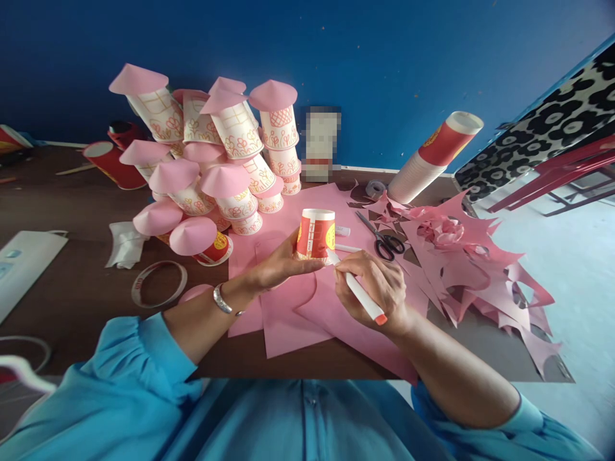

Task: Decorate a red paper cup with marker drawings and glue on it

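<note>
Clasping a red paper cup (316, 235) near-upright over pink paper (294, 330), the left hand (281, 266) curls round it; the right hand (377, 285) pinches a white marker (361, 294) aslant, tip toward cup, orange end back rightward.

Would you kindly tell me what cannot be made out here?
All in the head view:
Far side of the red paper cup: turned away.
Whether the marker's tip touches the cup: too small to tell.
Object against the blue wall: pixelated.
Rear cone-topped cups: partly hidden by those in front.
White item: cut off by the left edge.
</note>
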The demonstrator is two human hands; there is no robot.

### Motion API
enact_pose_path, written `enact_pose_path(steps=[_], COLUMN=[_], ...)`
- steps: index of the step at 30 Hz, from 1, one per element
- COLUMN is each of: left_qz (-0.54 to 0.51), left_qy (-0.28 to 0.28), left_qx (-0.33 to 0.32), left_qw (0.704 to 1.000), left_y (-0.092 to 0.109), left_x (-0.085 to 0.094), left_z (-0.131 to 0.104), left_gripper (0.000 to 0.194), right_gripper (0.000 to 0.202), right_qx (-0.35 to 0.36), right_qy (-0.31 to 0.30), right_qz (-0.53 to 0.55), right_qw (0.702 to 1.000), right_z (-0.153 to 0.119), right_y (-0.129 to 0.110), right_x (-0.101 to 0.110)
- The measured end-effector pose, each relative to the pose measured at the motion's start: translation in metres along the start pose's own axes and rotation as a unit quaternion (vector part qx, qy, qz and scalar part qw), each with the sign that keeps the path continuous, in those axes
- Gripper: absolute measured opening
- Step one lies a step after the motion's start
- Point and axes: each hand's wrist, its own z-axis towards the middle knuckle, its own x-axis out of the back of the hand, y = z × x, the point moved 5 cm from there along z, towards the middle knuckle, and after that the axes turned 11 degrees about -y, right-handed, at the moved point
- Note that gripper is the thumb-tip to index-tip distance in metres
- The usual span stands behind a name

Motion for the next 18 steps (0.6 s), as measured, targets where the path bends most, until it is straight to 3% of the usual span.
enact_pose_path(steps=[9,18], left_qz=[0.002,-0.111], left_qy=[-0.024,0.045], left_qx=[-0.017,-0.002], left_qw=[1.000,0.993], left_y=[0.011,0.001], left_x=[-0.006,-0.001], left_z=[0.004,-0.001], left_gripper=[0.067,0.046], right_gripper=[0.016,0.018], right_qx=[-0.007,-0.057], right_qy=[0.043,0.040], right_qz=[0.014,0.043], right_qw=[0.999,0.997], right_z=[-0.002,-0.008], right_y=[0.003,0.011], right_x=[0.007,0.007])
